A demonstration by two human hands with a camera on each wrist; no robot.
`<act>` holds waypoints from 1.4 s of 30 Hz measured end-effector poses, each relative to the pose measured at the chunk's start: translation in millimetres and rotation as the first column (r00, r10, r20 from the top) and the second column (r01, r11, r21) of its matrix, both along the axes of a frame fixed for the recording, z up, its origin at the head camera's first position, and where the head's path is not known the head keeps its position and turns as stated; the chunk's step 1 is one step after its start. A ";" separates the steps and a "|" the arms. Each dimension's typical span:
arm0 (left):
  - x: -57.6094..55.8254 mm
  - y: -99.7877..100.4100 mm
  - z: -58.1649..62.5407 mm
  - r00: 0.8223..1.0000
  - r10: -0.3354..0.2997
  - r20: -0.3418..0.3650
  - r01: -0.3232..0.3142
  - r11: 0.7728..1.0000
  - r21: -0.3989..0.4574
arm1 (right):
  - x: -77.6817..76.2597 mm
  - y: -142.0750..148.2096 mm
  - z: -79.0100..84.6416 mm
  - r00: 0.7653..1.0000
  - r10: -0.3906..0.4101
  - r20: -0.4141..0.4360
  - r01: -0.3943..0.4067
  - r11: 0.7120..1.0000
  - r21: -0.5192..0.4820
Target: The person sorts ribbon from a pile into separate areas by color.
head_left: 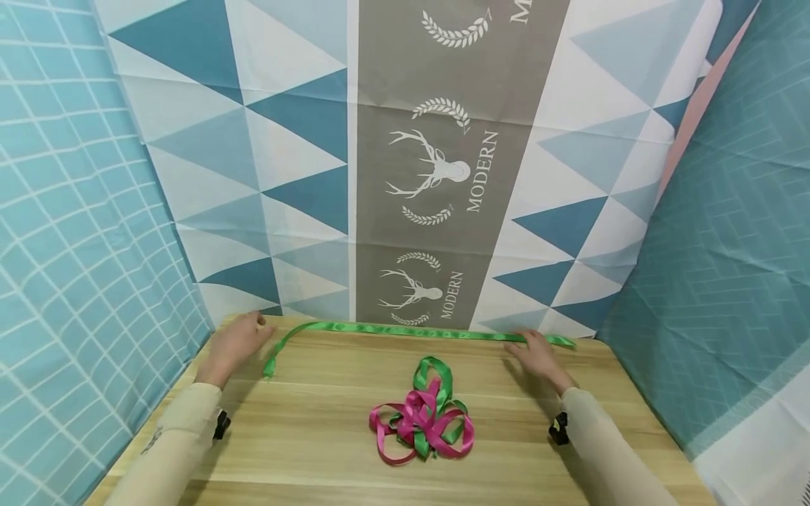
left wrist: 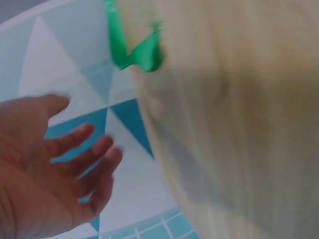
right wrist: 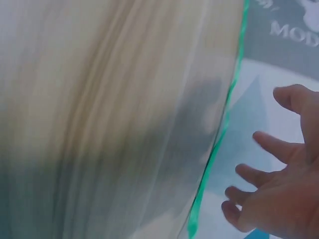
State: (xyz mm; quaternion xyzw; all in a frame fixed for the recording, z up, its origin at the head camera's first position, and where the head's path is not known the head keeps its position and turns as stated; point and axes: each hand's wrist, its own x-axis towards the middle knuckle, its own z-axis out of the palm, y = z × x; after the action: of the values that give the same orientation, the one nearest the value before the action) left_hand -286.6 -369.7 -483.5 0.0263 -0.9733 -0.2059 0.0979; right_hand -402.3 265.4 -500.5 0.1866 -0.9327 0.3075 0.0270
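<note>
A long green ribbon [head_left: 405, 330] lies stretched along the far edge of the wooden table, its left end bent toward the front. My left hand [head_left: 240, 343] is just left of that bent end, apart from it. In the left wrist view the fingers of this hand [left wrist: 60, 169] are spread and loosely bent, with nothing in them. Over the ribbon's right part is my right hand [head_left: 534, 355]. The right wrist view shows this hand [right wrist: 279, 169] with fingers spread and holding nothing, beside the green strip [right wrist: 227, 119].
Nearer the front of the table [head_left: 304, 436], a loose tangle of pink ribbon [head_left: 465, 436] and green ribbon [head_left: 445, 379] lies in loops. A patterned cloth [head_left: 304, 140] hangs behind the table. Blue cloths stand at the left [head_left: 63, 211] and right [head_left: 715, 246].
</note>
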 end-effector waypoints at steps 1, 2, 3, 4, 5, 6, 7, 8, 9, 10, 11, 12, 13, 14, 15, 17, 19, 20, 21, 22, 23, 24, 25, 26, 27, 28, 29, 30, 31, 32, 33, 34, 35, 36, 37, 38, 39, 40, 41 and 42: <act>-0.6 2.0 -3.3 0.998 -0.036 0.051 0.037 0.999 -0.003 | -0.2 5.7 -0.6 1.000 -0.016 0.007 0.015 0.999 0.051; -1.1 4.6 -6.5 0.993 -0.072 0.094 0.073 0.997 -0.004 | -0.5 10.9 -1.5 0.999 -0.035 0.019 0.033 0.995 0.094; -1.8 7.2 -9.2 0.986 -0.100 0.132 0.101 0.995 0.001 | -0.9 15.4 -2.4 0.999 -0.043 0.031 0.039 0.991 0.127; -2.5 10.1 -11.5 0.980 -0.111 0.164 0.113 0.994 -0.002 | -1.5 19.6 -3.8 0.998 -0.050 0.045 0.043 0.987 0.154; -3.4 12.4 -13.0 0.976 -0.119 0.183 0.121 0.993 0.000 | -1.7 22.9 -5.1 0.996 -0.057 0.066 0.045 0.984 0.173; -4.5 14.3 -13.9 0.973 -0.123 0.194 0.125 0.992 0.002 | -1.8 25.9 -6.4 0.994 -0.063 0.084 0.046 0.981 0.191; -5.7 15.6 -14.0 0.973 -0.125 0.196 0.127 0.992 0.005 | -2.0 28.3 -8.0 0.993 -0.068 0.097 0.047 0.977 0.206; -7.4 16.1 -13.8 0.973 -0.130 0.190 0.131 0.991 0.008 | -2.0 30.0 -9.2 0.992 -0.068 0.104 0.044 0.975 0.218; -9.4 15.4 -13.3 0.973 -0.141 0.183 0.142 0.990 0.010 | -1.7 31.1 -10.2 0.991 -0.068 0.112 0.041 0.974 0.223; -11.6 14.0 -12.8 0.972 -0.149 0.180 0.149 0.989 0.012 | -1.4 32.2 -11.1 0.991 -0.070 0.118 0.041 0.973 0.227; -13.7 11.4 -12.1 0.970 -0.166 0.177 0.166 0.986 0.014 | -1.0 32.8 -11.7 0.990 -0.072 0.120 0.043 0.973 0.228; -16.1 8.5 -11.5 0.967 -0.184 0.179 0.183 0.983 0.023 | -0.6 33.4 -12.3 0.991 -0.073 0.116 0.045 0.973 0.228; -18.4 4.8 -10.9 0.962 -0.206 0.180 0.204 0.978 0.029 | -0.5 33.7 -13.1 0.991 -0.078 0.113 0.051 0.972 0.228; -21.2 0.2 -10.7 0.957 -0.226 0.182 0.223 0.974 0.035 | -0.4 34.4 -13.6 0.991 -0.078 0.106 0.052 0.972 0.230; -23.7 -4.9 -10.5 0.952 -0.247 0.182 0.245 0.969 0.034 | -0.5 35.3 -14.4 0.991 -0.080 0.106 0.054 0.972 0.230; -28.3 -14.7 -8.8 0.944 -0.268 0.192 0.266 0.963 0.038 | -1.7 37.6 -16.6 0.991 -0.085 0.101 0.061 0.972 0.227; -33.0 -24.6 -5.9 0.942 -0.269 0.202 0.270 0.963 0.024 | -2.8 39.9 -18.2 0.992 -0.084 0.099 0.058 0.969 0.239; -35.2 -29.2 -4.2 0.944 -0.258 0.207 0.260 0.965 0.014 | -3.4 41.0 -19.1 0.991 -0.084 0.102 0.058 0.969 0.239; -37.1 -33.5 -2.3 0.946 -0.245 0.211 0.250 0.968 0.003 | -4.2 41.9 -20.3 0.991 -0.086 0.104 0.060 0.970 0.236; -38.8 -37.5 -0.2 0.950 -0.224 0.220 0.230 0.973 -0.004 | -4.9 42.7 -20.9 0.991 -0.086 0.105 0.058 0.969 0.238; -40.6 -41.6 1.0 0.953 -0.206 0.221 0.215 0.977 -0.017 | -5.3 43.0 -21.4 0.991 -0.080 0.107 0.052 0.967 0.248; -42.1 -45.3 1.7 0.958 -0.183 0.219 0.193 0.981 -0.024 | -5.8 43.4 -21.7 0.991 -0.078 0.109 0.047 0.965 0.259; -43.2 -48.7 2.1 0.963 -0.164 0.214 0.175 0.984 -0.032 | -8.0 45.0 -24.1 0.991 -0.076 0.111 0.045 0.965 0.257; -44.1 -52.1 1.9 0.967 -0.146 0.209 0.157 0.987 -0.036 | -8.9 45.1 -25.1 0.990 -0.074 0.117 0.042 0.966 0.256; -44.7 -55.3 0.7 0.971 -0.132 0.201 0.142 0.989 -0.037 | -11.7 46.0 -27.4 0.990 -0.071 0.118 0.038 0.965 0.258; -44.9 -58.7 -1.1 0.974 -0.118 0.193 0.128 0.991 -0.038 | -12.2 45.7 -27.8 0.990 -0.068 0.126 0.033 0.965 0.261; -44.9 -61.5 -3.5 0.977 -0.102 0.186 0.111 0.993 -0.039 | -13.3 45.4 -28.7 0.989 -0.068 0.130 0.033 0.966 0.256; -44.8 -64.2 -6.3 0.979 -0.089 0.183 0.097 0.995 -0.037 | -13.9 45.0 -29.1 0.989 -0.070 0.131 0.035 0.967 0.254; -44.7 -66.8 -9.3 0.981 -0.078 0.179 0.086 0.996 -0.035 | -14.4 44.1 -29.4 0.989 -0.072 0.132 0.037 0.967 0.251; -44.4 -69.2 -12.6 0.982 -0.067 0.177 0.074 0.997 -0.032 | -13.3 42.0 -28.0 0.988 -0.077 0.135 0.041 0.968 0.249; -44.5 -71.7 -16.1 0.983 -0.054 0.176 0.060 0.998 -0.029 | -13.4 40.9 -28.1 0.988 -0.078 0.133 0.043 0.967 0.250; -44.3 -73.5 -18.9 0.984 -0.037 0.175 0.042 0.999 -0.027 | -11.5 38.8 -26.7 0.988 -0.078 0.134 0.042 0.967 0.253; -43.9 -74.7 -21.3 0.985 -0.018 0.171 0.023 0.999 -0.026 | -13.7 38.9 -29.7 0.989 -0.076 0.124 0.044 0.968 0.248; -44.1 -76.3 -23.8 0.986 -0.007 0.169 0.011 1.000 -0.021 | -15.6 38.8 -32.3 0.990 -0.079 0.121 0.047 0.967 0.249; -44.1 -77.3 -25.4 0.986 0.008 0.165 -0.005 1.000 -0.016 | -17.4 39.6 -35.2 0.990 -0.077 0.122 0.046 0.970 0.239; -44.2 -78.0 -26.7 0.987 0.021 0.162 -0.020 1.000 -0.011 | -17.1 39.0 -35.9 0.990 -0.072 0.120 0.042 0.971 0.237; -44.4 -78.5 -27.6 0.987 0.034 0.157 -0.033 0.999 -0.006 | -17.6 39.1 -37.7 0.990 -0.069 0.121 0.040 0.972 0.232; -44.6 -78.5 -28.0 0.988 0.042 0.152 -0.042 0.999 0.001 | -17.6 38.8 -38.4 0.990 -0.068 0.122 0.039 0.973 0.229; -45.4 -78.8 -28.6 0.988 0.047 0.148 -0.048 0.999 0.007 | -17.4 38.8 -39.5 0.990 -0.069 0.121 0.041 0.974 0.222; -46.4 -79.0 -29.2 0.989 0.049 0.142 -0.051 0.999 0.015 | -15.2 37.7 -37.4 0.989 -0.073 0.130 0.042 0.973 0.226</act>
State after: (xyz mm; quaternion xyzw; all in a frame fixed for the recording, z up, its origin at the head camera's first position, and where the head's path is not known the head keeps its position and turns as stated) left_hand -333.0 -448.6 -512.7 0.0661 -0.9749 -0.2099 0.0334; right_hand -417.5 303.2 -537.9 0.1399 -0.9658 0.2125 -0.0493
